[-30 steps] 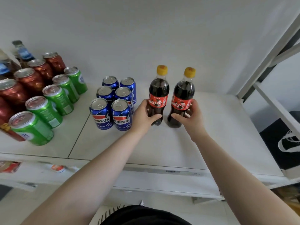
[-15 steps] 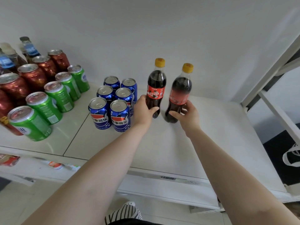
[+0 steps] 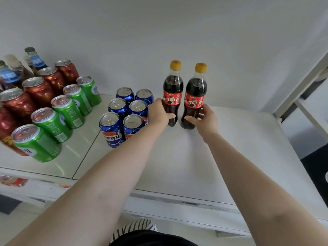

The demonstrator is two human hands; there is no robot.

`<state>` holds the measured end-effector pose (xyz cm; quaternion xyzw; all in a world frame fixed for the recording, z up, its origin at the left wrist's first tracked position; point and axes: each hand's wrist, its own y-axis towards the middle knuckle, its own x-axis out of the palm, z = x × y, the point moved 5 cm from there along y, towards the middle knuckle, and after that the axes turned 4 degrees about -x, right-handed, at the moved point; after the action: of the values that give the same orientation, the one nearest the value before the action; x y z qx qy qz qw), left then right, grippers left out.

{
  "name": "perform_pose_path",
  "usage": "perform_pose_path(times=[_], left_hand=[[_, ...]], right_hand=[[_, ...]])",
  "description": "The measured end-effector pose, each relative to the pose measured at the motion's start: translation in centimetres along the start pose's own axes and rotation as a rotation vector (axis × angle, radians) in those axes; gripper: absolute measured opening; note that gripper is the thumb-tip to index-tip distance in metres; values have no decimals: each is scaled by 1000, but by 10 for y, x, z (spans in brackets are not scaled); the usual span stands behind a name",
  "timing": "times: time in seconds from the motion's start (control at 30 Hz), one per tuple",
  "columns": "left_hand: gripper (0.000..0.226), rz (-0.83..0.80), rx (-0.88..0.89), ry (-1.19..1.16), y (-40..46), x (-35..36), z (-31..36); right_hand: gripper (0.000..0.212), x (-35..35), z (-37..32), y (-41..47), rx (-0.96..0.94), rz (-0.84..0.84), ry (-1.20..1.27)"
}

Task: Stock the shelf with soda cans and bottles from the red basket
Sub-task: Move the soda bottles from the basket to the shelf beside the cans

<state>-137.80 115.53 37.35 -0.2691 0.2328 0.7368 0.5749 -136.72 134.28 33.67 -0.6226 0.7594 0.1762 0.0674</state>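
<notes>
Two cola bottles with yellow caps and red labels stand upright side by side near the back of the white shelf (image 3: pixel 221 157). My left hand (image 3: pixel 159 112) grips the lower part of the left cola bottle (image 3: pixel 173 89). My right hand (image 3: pixel 205 119) grips the lower part of the right cola bottle (image 3: pixel 196 93). Both bottles seem to rest on the shelf surface, just right of a block of blue cans (image 3: pixel 124 112). The red basket is not in view.
Green cans (image 3: pixel 56 121) and red cans (image 3: pixel 35 93) stand in rows on the shelf's left part, with capped bottles (image 3: pixel 33 59) behind them. A white wall closes the back. A white shelf post (image 3: pixel 301 82) rises at the right.
Both hands have pushed the two bottles farther back on the shelf. The right bottle, tilted half a second ago, now stands upright beside the left one.
</notes>
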Motion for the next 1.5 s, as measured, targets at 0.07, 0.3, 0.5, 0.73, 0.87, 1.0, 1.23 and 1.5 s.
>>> perform_pose_path(times=[0.07, 0.3, 0.5, 0.73, 0.87, 1.0, 1.23, 1.5], left_hand=[[53, 8, -3, -10, 1, 1, -1], [51, 9, 9, -29, 0, 1, -2], [52, -22, 11, -22, 0, 0, -1], [52, -28, 11, -25, 1, 0, -1], [51, -19, 12, -31, 1, 1, -1], [51, -15, 13, -30, 0, 1, -1], [52, -18, 33, -19, -1, 1, -1], [51, -25, 76, -8, -3, 1, -2]], right_hand=[[55, 0, 1, 4, -1, -15, -8], [57, -6, -1, 13, 15, -81, -41], [57, -5, -1, 11, 13, -64, -29], [58, -3, 0, 7, 6, -15, -46], [58, -2, -1, 5, 4, 0, -41], [60, -1, -1, 4, 15, 1, -50], [62, -1, -3, 1, 30, 7, -39], [62, -1, -4, 2, 44, 2, -55]])
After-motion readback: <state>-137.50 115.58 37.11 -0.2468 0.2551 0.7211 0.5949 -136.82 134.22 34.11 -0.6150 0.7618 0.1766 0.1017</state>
